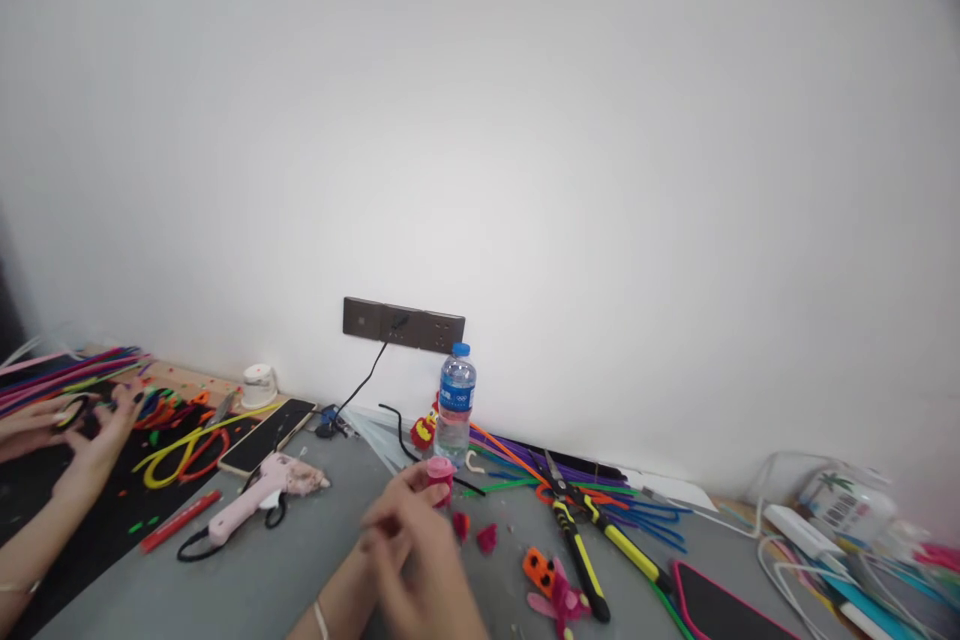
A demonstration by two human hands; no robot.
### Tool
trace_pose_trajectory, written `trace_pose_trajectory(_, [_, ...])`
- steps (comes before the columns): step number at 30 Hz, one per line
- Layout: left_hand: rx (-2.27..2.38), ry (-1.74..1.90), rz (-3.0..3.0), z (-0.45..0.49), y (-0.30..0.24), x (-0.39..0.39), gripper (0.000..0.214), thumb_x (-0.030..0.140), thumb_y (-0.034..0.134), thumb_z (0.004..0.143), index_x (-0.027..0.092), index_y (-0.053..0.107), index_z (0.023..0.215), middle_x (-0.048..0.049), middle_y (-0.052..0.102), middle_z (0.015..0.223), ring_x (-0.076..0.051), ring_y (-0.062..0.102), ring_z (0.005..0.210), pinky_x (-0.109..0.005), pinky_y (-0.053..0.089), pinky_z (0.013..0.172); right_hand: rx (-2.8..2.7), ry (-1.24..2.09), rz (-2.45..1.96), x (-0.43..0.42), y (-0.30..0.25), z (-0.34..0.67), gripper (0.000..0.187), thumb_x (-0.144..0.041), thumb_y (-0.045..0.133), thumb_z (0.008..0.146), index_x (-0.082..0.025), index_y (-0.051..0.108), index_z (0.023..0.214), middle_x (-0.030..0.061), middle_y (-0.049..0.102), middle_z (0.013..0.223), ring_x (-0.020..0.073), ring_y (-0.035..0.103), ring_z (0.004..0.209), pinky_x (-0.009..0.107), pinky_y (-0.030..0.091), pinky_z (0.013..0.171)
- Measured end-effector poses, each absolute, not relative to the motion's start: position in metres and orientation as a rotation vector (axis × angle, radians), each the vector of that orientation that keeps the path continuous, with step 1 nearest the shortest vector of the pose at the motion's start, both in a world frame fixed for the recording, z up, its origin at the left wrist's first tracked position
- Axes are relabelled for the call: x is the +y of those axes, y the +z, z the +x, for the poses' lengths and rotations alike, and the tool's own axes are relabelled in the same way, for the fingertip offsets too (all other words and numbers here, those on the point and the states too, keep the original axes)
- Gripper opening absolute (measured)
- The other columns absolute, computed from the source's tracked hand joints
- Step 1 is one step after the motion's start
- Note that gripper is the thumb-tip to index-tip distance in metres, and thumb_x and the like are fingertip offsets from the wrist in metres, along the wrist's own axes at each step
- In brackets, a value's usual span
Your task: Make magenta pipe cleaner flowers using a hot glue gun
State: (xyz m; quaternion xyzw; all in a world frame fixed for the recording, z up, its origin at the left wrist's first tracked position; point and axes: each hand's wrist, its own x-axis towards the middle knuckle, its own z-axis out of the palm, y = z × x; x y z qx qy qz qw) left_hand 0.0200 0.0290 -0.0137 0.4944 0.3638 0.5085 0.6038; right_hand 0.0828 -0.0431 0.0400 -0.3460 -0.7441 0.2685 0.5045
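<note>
My left hand (399, 508), with a thin band at the wrist, grips a small pink rolled piece (441, 476) between its fingertips. In front of it, my right hand (429, 560) overlaps the left hand and wrist. Its fingers are blurred, and I cannot make out whether anything is in them. Beside the hands lie small dark pink and red scraps (486, 538). An orange piece with black spots (538, 570) rests against a pink fuzzy figure (564, 602). Behind the pink roll stands a water bottle (456, 405), next to a red and yellow figure (424, 428).
Yellow-black pliers (576, 550), pipe cleaners (645, 518) and a pink-edged phone (724, 605) lie right. A pink glue gun (259, 498), red marker (180, 522) and another phone (266, 435) lie left. Another person's hands (97, 435) are at far left. Cables (787, 565) lie far right.
</note>
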Motion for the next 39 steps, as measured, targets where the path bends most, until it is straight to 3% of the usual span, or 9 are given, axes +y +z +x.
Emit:
trace_pose_trajectory(2, [0.856, 1.204, 1.068, 0.019, -0.017, 0.029, 0.021, 0.03, 0.074, 0.067, 0.017, 0.074, 0.083, -0.0043, 0.07, 0.07, -0.02, 0.062, 0.061, -0.023, 0.042, 0.048, -1.945, 0.695, -0.851, -0.049, 0.036, 0.048, 0.019, -0.014, 0.054, 0.073, -0.021, 0.062, 0.088, 0.0035, 0.067, 0.082, 0.0201, 0.063, 0.077, 0.028, 0.048, 0.072])
trace_pose_trajectory(4, [0.861, 1.226, 0.969, 0.018, -0.02, 0.03, 0.024, 0.027, 0.08, 0.061, 0.02, 0.074, 0.083, -0.0017, 0.071, 0.072, -0.014, 0.06, 0.06, -0.02, 0.039, 0.053, -2.129, 0.773, -0.899, -0.051, 0.033, 0.015, 0.033, -0.019, 0.06, 0.071, -0.023, 0.062, 0.104, 0.0048, 0.07, 0.088, 0.0242, 0.065, 0.083, 0.031, 0.051, 0.074])
trace_pose_trajectory(7, [0.851, 1.217, 0.877, 0.017, -0.023, 0.032, 0.03, 0.029, 0.083, 0.055, 0.02, 0.074, 0.083, -0.0007, 0.07, 0.073, -0.011, 0.056, 0.061, -0.02, 0.037, 0.056, -2.286, 0.784, -0.984, -0.044, 0.034, -0.027, 0.048, -0.027, 0.062, 0.074, -0.023, 0.055, 0.121, 0.0131, 0.067, 0.11, 0.0326, 0.064, 0.099, 0.043, 0.052, 0.081])
trace_pose_trajectory(10, [0.838, 1.207, 0.86, 0.017, -0.023, 0.033, 0.033, 0.029, 0.083, 0.055, 0.021, 0.074, 0.085, -0.0004, 0.07, 0.077, -0.011, 0.056, 0.063, -0.02, 0.036, 0.057, -2.306, 0.82, -1.284, -0.026, 0.036, -0.062, 0.041, -0.027, 0.061, 0.074, -0.02, 0.059, 0.115, 0.0162, 0.07, 0.104, 0.0368, 0.066, 0.094, 0.048, 0.053, 0.075])
trace_pose_trajectory(17, [0.831, 1.161, 0.904, 0.018, -0.017, 0.03, 0.028, 0.028, 0.083, 0.056, 0.02, 0.074, 0.081, 0.0008, 0.068, 0.072, -0.01, 0.053, 0.061, -0.019, 0.034, 0.055, -2.355, 0.775, -1.401, 0.003, 0.021, -0.084, 0.026, -0.032, 0.056, 0.081, -0.022, 0.063, 0.104, 0.0128, 0.073, 0.102, 0.0328, 0.067, 0.097, 0.044, 0.053, 0.075])
trace_pose_trajectory(27, [0.752, 1.111, 1.091, 0.031, -0.011, 0.018, 0.024, 0.026, 0.085, 0.051, 0.017, 0.073, 0.07, -0.0012, 0.069, 0.069, -0.019, 0.059, 0.07, -0.028, 0.044, 0.068, -2.043, 0.712, -1.426, -0.049, 0.032, -0.049, 0.025, -0.031, 0.058, 0.077, -0.029, 0.06, 0.102, 0.0065, 0.072, 0.083, 0.0319, 0.069, 0.078, 0.035, 0.05, 0.06])
trace_pose_trajectory(30, [0.77, 1.125, 1.115, 0.029, -0.007, 0.015, 0.02, 0.025, 0.084, 0.054, 0.018, 0.074, 0.07, -0.0014, 0.07, 0.07, -0.021, 0.06, 0.074, -0.03, 0.044, 0.072, -1.969, 0.631, -1.446, -0.068, 0.043, -0.04, 0.028, -0.022, 0.058, 0.076, -0.031, 0.059, 0.103, 0.0048, 0.07, 0.082, 0.0304, 0.068, 0.074, 0.032, 0.049, 0.055])
trace_pose_trajectory(35, [0.697, 1.113, 1.104, 0.025, -0.006, 0.014, 0.015, 0.023, 0.081, 0.062, 0.021, 0.075, 0.075, -0.0007, 0.071, 0.075, -0.018, 0.059, 0.075, -0.028, 0.042, 0.073, -1.827, 0.624, -1.173, -0.085, 0.055, -0.032, 0.033, -0.009, 0.056, 0.072, -0.029, 0.055, 0.098, 0.0024, 0.065, 0.093, 0.0261, 0.065, 0.087, 0.029, 0.048, 0.064])
trace_pose_trajectory(39, [0.701, 1.194, 0.961, 0.024, -0.002, 0.015, 0.018, 0.023, 0.083, 0.058, 0.02, 0.075, 0.074, 0.0007, 0.071, 0.071, -0.016, 0.058, 0.069, -0.024, 0.042, 0.067, -1.449, 0.929, -0.988, -0.082, 0.061, -0.021, 0.026, -0.014, 0.056, 0.073, -0.025, 0.046, 0.094, -0.0013, 0.062, 0.073, 0.0181, 0.061, 0.06, 0.024, 0.044, 0.053])
